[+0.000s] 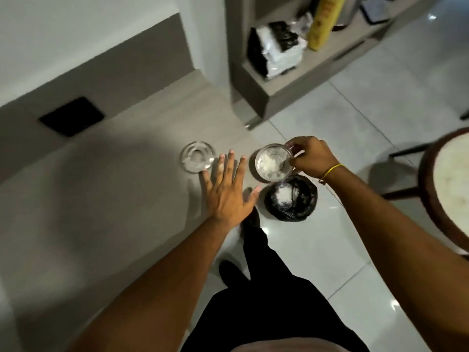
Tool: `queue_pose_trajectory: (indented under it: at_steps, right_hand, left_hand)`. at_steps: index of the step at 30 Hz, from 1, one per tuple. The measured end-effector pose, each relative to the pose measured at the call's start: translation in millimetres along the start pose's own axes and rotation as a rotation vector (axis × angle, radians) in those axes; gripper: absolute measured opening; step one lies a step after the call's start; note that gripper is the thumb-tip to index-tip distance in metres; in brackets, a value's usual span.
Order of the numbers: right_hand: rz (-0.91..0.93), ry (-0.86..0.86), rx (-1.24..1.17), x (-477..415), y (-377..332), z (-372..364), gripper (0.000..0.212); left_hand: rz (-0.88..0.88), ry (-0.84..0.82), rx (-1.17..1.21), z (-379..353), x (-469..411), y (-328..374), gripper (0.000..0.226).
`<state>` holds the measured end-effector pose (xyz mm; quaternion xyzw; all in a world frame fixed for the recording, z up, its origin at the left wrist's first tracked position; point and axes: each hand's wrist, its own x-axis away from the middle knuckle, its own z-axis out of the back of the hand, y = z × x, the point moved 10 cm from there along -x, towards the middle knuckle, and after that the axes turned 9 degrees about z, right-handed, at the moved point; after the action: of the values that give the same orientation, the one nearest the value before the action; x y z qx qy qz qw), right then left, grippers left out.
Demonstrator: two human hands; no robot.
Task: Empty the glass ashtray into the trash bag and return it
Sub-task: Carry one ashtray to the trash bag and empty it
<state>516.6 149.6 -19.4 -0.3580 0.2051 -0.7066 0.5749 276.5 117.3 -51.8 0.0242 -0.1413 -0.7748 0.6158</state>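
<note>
My right hand (311,157) grips the rim of a round glass ashtray (272,162) holding white crumpled bits, just past the counter's edge and above the black trash bag (291,198) on the floor. White scraps lie inside the bag. My left hand (228,188) rests flat on the grey counter (101,199), fingers spread, holding nothing. A second glass ashtray (198,156) sits on the counter just beyond my left fingertips.
A black square plate (72,116) is set into the counter at the back left. A grey shelf unit (291,80) holds packets and a yellow tube. A round wooden-rimmed table (446,189) stands at the right over a glossy tiled floor.
</note>
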Motion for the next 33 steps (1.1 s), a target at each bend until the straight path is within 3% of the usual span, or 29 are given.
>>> queue_pose_trajectory:
  at_steps: [7,12,16,22,26,30,33]
  right_hand:
    - [-0.186,0.148,-0.069,32.7,150.6,48.7,0.042]
    - [-0.273,0.092,-0.025,14.9,256.2,0.8,0.044]
    - [-0.264,0.024,0.119,-15.0,332.6,-61.3,0.049]
    - [-0.038,-0.076,0.387,-66.3,402.5,-153.5,0.055]
    - [0.103,-0.123,0.547,-90.3,416.2,-187.1,0.056]
    - [0.344,-0.310,0.783,-102.5,418.9,-230.2,0.082]
    - [0.534,-0.387,0.928,-101.5,416.5,-248.4,0.085]
  left_hand:
    - [-0.247,-0.052,0.045,-87.4,-8.4,116.4,0.085]
    - [-0.399,-0.112,0.067,-185.6,-5.8,166.1,0.082]
    - [-0.372,-0.135,0.048,-284.1,-16.0,157.7,0.082]
    - [-0.245,-0.228,0.023,-420.6,-36.7,135.0,0.081]
    - [-0.228,-0.213,0.031,-458.1,-44.3,136.2,0.081]
    - [-0.218,-0.258,0.030,-482.4,-44.9,132.9,0.081]
    - [-0.203,-0.295,0.012,-494.5,-44.6,127.4,0.081]
